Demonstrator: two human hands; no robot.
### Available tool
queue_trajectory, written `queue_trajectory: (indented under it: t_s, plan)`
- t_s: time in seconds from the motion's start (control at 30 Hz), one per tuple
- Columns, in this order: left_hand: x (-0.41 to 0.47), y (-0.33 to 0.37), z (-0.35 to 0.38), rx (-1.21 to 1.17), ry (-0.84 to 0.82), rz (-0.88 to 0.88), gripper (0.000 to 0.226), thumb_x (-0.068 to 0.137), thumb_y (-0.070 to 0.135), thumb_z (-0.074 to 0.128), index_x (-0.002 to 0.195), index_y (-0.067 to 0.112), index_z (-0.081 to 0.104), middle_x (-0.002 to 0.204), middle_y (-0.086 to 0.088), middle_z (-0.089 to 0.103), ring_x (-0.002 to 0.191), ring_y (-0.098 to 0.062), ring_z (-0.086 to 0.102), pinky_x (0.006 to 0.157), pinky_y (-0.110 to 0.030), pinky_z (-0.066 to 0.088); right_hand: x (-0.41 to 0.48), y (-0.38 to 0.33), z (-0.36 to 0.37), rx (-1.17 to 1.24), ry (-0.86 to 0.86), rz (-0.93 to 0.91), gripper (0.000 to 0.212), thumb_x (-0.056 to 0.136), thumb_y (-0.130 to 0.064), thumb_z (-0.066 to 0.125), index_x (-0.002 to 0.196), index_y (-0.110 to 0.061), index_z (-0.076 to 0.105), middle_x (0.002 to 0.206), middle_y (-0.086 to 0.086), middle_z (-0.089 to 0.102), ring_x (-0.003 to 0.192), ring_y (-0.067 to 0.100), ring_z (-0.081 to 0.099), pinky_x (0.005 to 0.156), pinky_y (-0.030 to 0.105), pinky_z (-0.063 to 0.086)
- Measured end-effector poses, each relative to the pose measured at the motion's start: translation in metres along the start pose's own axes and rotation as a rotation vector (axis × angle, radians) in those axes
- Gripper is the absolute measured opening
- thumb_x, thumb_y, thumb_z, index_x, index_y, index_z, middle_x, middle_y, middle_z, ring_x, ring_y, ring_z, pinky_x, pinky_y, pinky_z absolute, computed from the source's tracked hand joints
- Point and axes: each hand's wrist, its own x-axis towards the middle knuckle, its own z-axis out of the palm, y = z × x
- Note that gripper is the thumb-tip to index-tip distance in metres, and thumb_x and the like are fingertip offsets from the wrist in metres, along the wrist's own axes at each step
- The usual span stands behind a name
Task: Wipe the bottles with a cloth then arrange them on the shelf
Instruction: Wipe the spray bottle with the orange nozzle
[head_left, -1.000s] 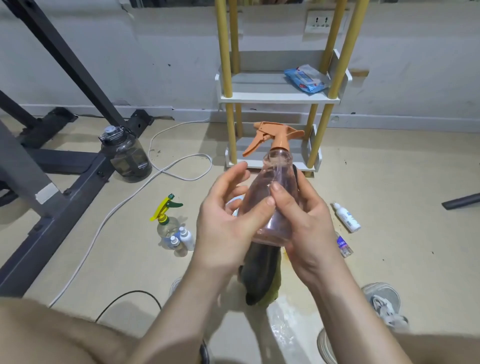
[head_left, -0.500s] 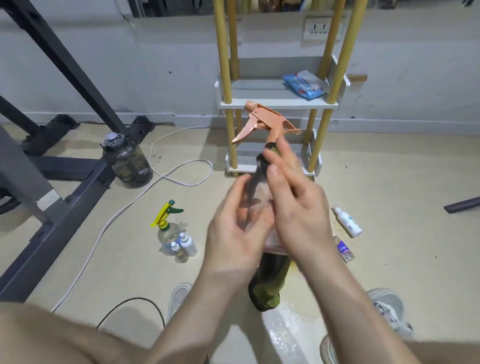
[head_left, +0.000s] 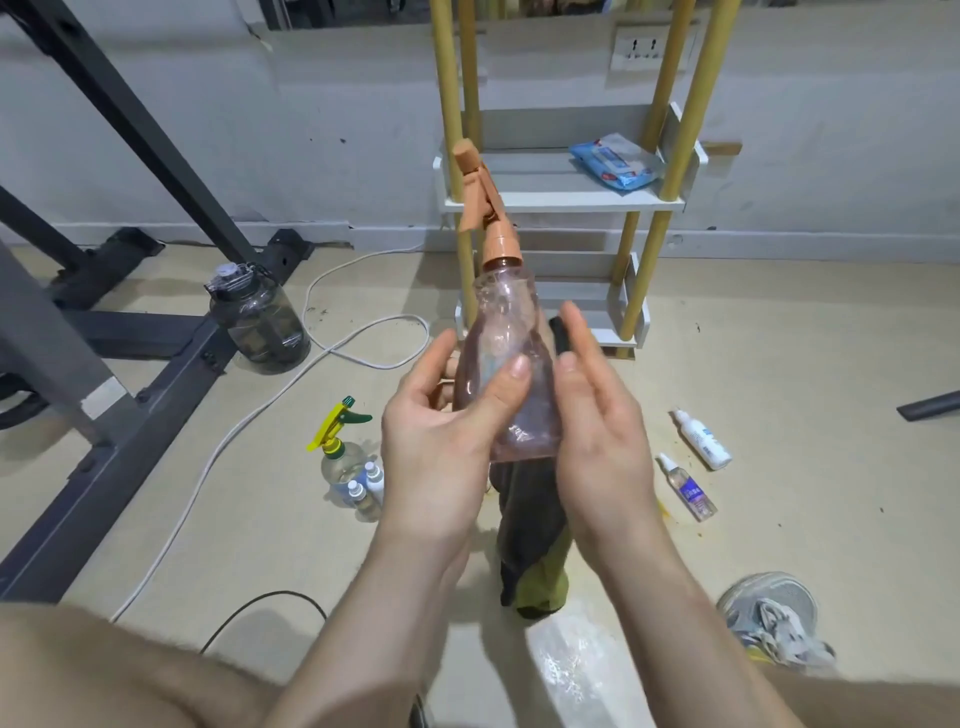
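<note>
While in left hand (head_left: 441, 436), pinkish orange-capped bottle (head_left: 501, 332); right hand (head_left: 602, 426) flat on cloth (head_left: 530, 525).

No wording can be read. The blue packet (head_left: 615, 163) on the shelf (head_left: 561, 201), the white bottle (head_left: 702, 439) and the small clear bottle (head_left: 691, 491) carry print too small to make out.

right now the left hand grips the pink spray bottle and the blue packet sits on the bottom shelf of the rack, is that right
Not quite. The left hand does grip the pink spray bottle, but the blue packet lies on the upper of the two shelves of the rack that are in view, not the bottom one. The head view shows this.
</note>
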Motion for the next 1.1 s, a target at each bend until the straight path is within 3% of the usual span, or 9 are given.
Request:
queue_trajectory:
  t_s: [0.13,0.23,0.33,0.47,0.53,0.63,0.77,0.93,1.1]
  plan:
    - [0.000,0.003,0.000,-0.028,-0.057,-0.065,0.043,0.083,0.030,0.066,0.122,0.015,0.063,0.114,-0.006,0.072,0.104,-0.021,0.069,0.093,-0.041,0.054,0.001,0.002,0.001,-0.100,-0.009,0.012,0.048,0.097,-0.035,0.044,0.145,-0.026,0.045,0.145,-0.012,0.052,0.136,0.000,0.045,0.117,0.034,0.035]
    - [0.006,0.004,-0.003,0.025,-0.065,-0.075,0.030,0.095,0.038,0.056,0.112,0.018,0.069,0.108,-0.001,0.075,0.101,-0.016,0.070,0.093,-0.039,0.051,-0.015,0.006,0.008,-0.355,-0.030,-0.200,0.046,0.100,-0.029,0.041,0.146,-0.024,0.037,0.151,-0.018,0.038,0.143,-0.004,0.032,0.122,0.027,0.022]
    - [0.003,0.002,0.000,0.086,-0.059,-0.044,0.029,0.104,0.030,0.044,0.102,0.027,0.073,0.104,0.010,0.075,0.103,-0.007,0.068,0.094,-0.031,0.047,-0.026,0.014,0.012,-0.621,-0.069,-0.388,0.048,0.103,-0.029,0.034,0.148,-0.014,0.042,0.156,-0.006,0.037,0.149,0.012,0.027,0.124,0.037,0.016]
    - [-0.006,-0.006,0.005,0.169,-0.100,-0.021,0.036,0.085,0.046,0.061,0.119,0.039,0.066,0.117,0.012,0.071,0.113,-0.013,0.066,0.101,-0.042,0.048,0.003,-0.001,0.004,-0.328,-0.056,-0.036,0.042,0.094,-0.041,0.044,0.135,-0.041,0.056,0.148,-0.015,0.049,0.138,-0.003,0.040,0.119,0.035,0.030]
    - [-0.002,-0.005,-0.002,-0.010,-0.175,-0.103,0.041,0.082,0.029,0.072,0.121,0.021,0.066,0.110,0.000,0.074,0.098,-0.017,0.071,0.085,-0.037,0.056,0.010,-0.005,0.002,-0.111,-0.055,0.124,0.026,0.093,-0.040,0.052,0.113,-0.052,0.064,0.126,-0.015,0.067,0.123,0.002,0.058,0.112,0.038,0.041]
    - [-0.002,0.010,-0.006,-0.256,-0.243,-0.339,0.031,0.073,0.021,0.072,0.103,0.011,0.070,0.080,-0.007,0.074,0.064,-0.016,0.070,0.056,-0.028,0.055,0.013,-0.006,0.003,-0.058,-0.033,0.187,0.040,0.085,-0.039,0.061,0.122,-0.025,0.069,0.113,-0.006,0.074,0.111,0.007,0.067,0.105,0.040,0.049]
    - [0.002,0.011,-0.004,-0.328,-0.075,-0.394,0.011,0.074,0.021,0.070,0.080,0.012,0.073,0.074,-0.008,0.071,0.057,-0.017,0.068,0.047,-0.024,0.051,0.000,0.000,0.013,-0.098,0.179,0.020,0.025,0.097,-0.022,0.062,0.118,-0.013,0.072,0.110,-0.006,0.075,0.107,0.004,0.068,0.099,0.033,0.053]
    - [0.013,0.019,0.001,-0.477,0.092,-0.508,0.048,0.086,0.048,0.062,0.110,0.007,0.069,0.100,-0.013,0.074,0.084,-0.025,0.073,0.068,-0.032,0.059,-0.039,0.028,0.036,-0.292,0.231,-0.431,0.038,0.102,-0.024,0.048,0.134,-0.005,0.054,0.143,-0.003,0.054,0.139,0.019,0.047,0.116,0.031,0.035]
    - [0.024,0.027,-0.005,-0.468,0.130,-0.529,0.066,0.083,0.062,0.059,0.123,0.010,0.068,0.112,-0.011,0.073,0.102,-0.025,0.071,0.100,-0.039,0.051,-0.038,0.031,0.053,-0.293,0.088,-0.406,0.055,0.104,-0.044,0.036,0.149,-0.011,0.035,0.158,-0.008,0.033,0.150,0.019,0.026,0.122,0.041,0.023]
